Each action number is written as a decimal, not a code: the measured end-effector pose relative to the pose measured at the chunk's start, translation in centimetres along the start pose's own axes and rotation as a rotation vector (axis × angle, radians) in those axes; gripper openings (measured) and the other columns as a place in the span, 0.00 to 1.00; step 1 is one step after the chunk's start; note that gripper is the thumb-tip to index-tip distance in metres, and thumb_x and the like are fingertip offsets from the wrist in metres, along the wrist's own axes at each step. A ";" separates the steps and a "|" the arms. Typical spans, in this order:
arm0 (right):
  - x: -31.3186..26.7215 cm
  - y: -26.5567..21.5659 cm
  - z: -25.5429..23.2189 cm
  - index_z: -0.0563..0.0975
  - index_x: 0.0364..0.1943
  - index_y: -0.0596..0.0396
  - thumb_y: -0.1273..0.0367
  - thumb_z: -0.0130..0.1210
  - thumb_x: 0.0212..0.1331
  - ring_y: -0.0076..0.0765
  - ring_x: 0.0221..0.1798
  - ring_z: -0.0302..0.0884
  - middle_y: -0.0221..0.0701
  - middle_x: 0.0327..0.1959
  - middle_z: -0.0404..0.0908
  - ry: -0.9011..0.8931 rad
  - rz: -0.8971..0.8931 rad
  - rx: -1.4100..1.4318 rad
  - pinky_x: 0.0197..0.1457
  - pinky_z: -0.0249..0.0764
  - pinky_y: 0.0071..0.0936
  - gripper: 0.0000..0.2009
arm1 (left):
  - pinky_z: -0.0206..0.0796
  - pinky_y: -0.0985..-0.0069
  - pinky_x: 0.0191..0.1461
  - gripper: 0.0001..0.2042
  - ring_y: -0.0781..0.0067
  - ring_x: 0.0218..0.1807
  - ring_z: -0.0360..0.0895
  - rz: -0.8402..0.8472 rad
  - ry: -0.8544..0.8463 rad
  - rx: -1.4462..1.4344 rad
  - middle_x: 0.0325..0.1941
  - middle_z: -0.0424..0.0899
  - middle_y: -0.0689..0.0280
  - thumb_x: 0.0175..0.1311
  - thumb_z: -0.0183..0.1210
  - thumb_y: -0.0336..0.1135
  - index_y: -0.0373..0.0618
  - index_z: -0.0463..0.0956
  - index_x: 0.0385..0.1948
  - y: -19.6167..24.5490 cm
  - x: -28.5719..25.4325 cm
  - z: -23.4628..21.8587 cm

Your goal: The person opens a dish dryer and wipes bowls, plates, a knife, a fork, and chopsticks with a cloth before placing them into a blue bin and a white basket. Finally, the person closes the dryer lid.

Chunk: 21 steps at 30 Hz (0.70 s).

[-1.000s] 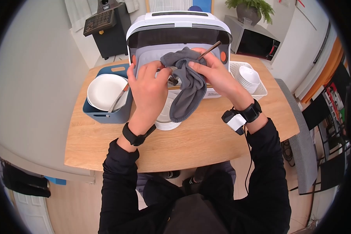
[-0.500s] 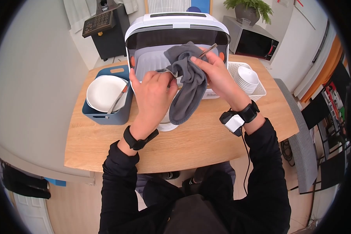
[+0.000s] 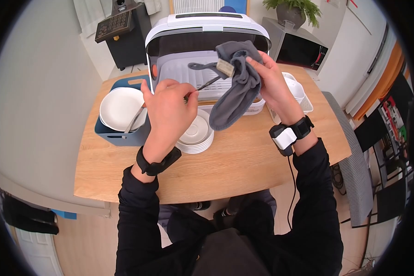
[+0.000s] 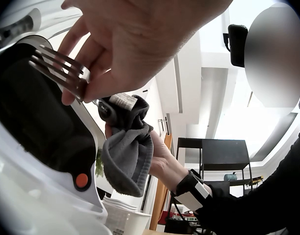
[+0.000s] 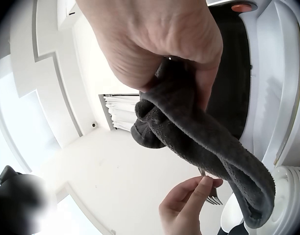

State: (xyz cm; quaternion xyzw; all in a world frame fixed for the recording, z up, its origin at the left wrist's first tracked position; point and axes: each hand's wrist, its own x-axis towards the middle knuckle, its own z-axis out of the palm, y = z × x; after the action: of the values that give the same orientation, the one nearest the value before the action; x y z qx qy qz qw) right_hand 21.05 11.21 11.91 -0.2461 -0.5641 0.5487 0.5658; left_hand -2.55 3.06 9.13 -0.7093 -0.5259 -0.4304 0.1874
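Note:
My left hand [image 3: 170, 110] pinches a metal fork [image 4: 67, 76] close to its head, and the tines stick out past the fingers in the left wrist view. Between the two hands a stretch of the fork's handle shows bare, leading up to a grey cloth [image 3: 237, 101]. My right hand [image 3: 278, 87] grips that bunched cloth, whose long end hangs down. A pale label and a loop stand out on the cloth's left side. In the right wrist view the cloth [image 5: 208, 142] hides the fork's far end. Both hands are raised in front of the open white dish cabinet [image 3: 207, 20].
Below the hands stands a stack of white saucers [image 3: 195, 133]. At left, a blue basket [image 3: 124, 140] holds white plates [image 3: 120, 108] and a metal utensil [image 3: 134, 119]. White bowls [image 3: 295, 87] sit in a white basket [image 3: 310, 106] at right. A cord hangs from the right wrist.
The right hand has moved right with the cloth, away from the left hand. Bare fork handle now shows between the hands, and its end no longer juts out beyond the right hand.

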 end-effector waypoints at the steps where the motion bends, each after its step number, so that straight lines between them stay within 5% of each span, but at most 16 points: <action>1: 0.1 -0.1 -0.3 0.72 0.57 0.58 0.67 0.58 0.66 0.20 0.44 0.81 0.28 0.46 0.81 0.035 -0.015 0.004 0.45 0.80 0.20 0.18 | 0.45 0.37 0.69 0.02 0.70 0.44 0.78 -0.014 -0.010 0.009 0.29 0.82 0.73 0.56 0.66 0.33 0.51 0.84 0.26 -0.1 0.0 -0.2; 5: 0.5 -2.4 -1.6 0.71 0.57 0.57 0.69 0.60 0.64 0.24 0.45 0.81 0.31 0.48 0.81 0.317 -0.259 -0.153 0.46 0.80 0.23 0.19 | 0.43 0.34 0.68 0.01 0.66 0.46 0.78 0.037 0.107 0.111 0.26 0.83 0.70 0.53 0.65 0.32 0.51 0.84 0.24 -0.9 0.1 -0.5; 9: -0.4 -3.9 0.8 0.71 0.60 0.55 0.70 0.64 0.59 0.24 0.48 0.80 0.32 0.51 0.79 0.149 -0.709 -0.491 0.46 0.79 0.22 0.24 | 0.41 0.32 0.68 0.01 0.65 0.50 0.78 0.123 0.168 0.214 0.29 0.84 0.74 0.52 0.65 0.31 0.52 0.84 0.25 -0.9 0.3 -0.2; 10: -1.8 -4.5 2.1 0.74 0.59 0.49 0.70 0.66 0.56 0.27 0.48 0.80 0.30 0.51 0.80 0.062 -0.578 -0.649 0.48 0.78 0.25 0.24 | 0.41 0.31 0.68 0.02 0.65 0.51 0.77 0.158 0.186 0.230 0.30 0.84 0.75 0.52 0.65 0.30 0.53 0.84 0.26 -0.7 0.3 0.0; 12: -1.9 -3.9 3.4 0.77 0.55 0.44 0.69 0.67 0.53 0.33 0.49 0.80 0.29 0.50 0.81 -0.176 -0.715 -0.990 0.50 0.77 0.28 0.23 | 0.39 0.30 0.68 0.04 0.65 0.53 0.77 0.201 0.217 0.279 0.32 0.84 0.77 0.52 0.64 0.30 0.54 0.83 0.27 -0.3 0.3 0.3; 14: -1.9 -2.2 4.3 0.78 0.54 0.44 0.66 0.66 0.52 0.39 0.51 0.79 0.30 0.50 0.80 -0.306 -0.671 -1.066 0.52 0.76 0.31 0.21 | 0.37 0.30 0.68 0.05 0.67 0.55 0.77 0.249 0.257 0.318 0.34 0.83 0.79 0.52 0.63 0.29 0.55 0.83 0.28 -0.2 0.3 0.7; 21: -2.0 -0.9 5.6 0.72 0.58 0.53 0.64 0.68 0.52 0.37 0.51 0.79 0.34 0.50 0.80 -0.445 -0.297 -0.848 0.55 0.74 0.30 0.28 | 0.25 0.35 0.73 0.05 0.71 0.57 0.78 0.397 0.439 0.378 0.36 0.82 0.82 0.53 0.62 0.32 0.58 0.80 0.29 -1.3 0.3 1.7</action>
State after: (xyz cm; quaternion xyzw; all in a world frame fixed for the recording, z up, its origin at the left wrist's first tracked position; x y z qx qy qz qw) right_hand 16.73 7.28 13.36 -0.2483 -0.8734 0.2239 0.3542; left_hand -2.97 4.95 8.17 -0.6409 -0.3955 -0.4227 0.5041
